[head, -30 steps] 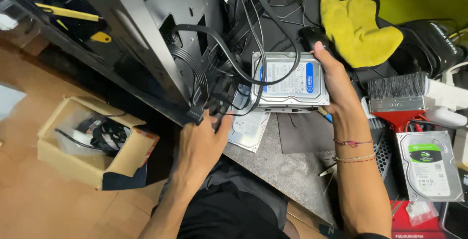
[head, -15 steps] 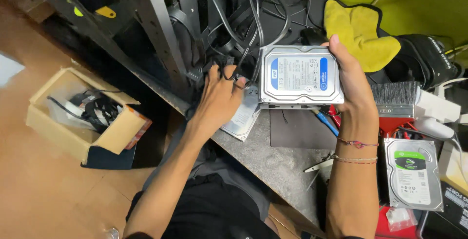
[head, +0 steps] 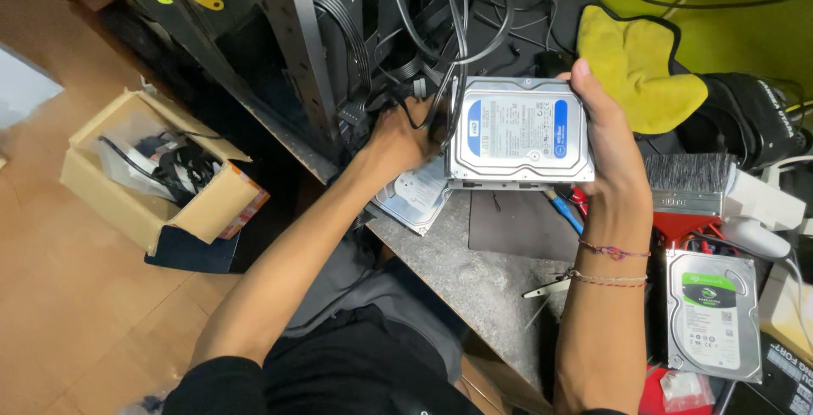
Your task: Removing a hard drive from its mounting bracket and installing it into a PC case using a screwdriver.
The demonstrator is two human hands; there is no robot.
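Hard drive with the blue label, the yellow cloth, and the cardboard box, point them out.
hard drive (head: 518, 133), head view, on its label face.
yellow cloth (head: 637, 68), head view, on its middle.
cardboard box (head: 102, 185), head view, on its front wall.

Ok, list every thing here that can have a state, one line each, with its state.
Blue-labelled hard drive: held up, label facing the camera.
Right hand: gripping the drive's right edge.
Left hand: at the black cables by the drive's left edge.
Green-labelled hard drive: lying flat, label up.
Cardboard box: open, cables inside.
Yellow cloth: lying crumpled.
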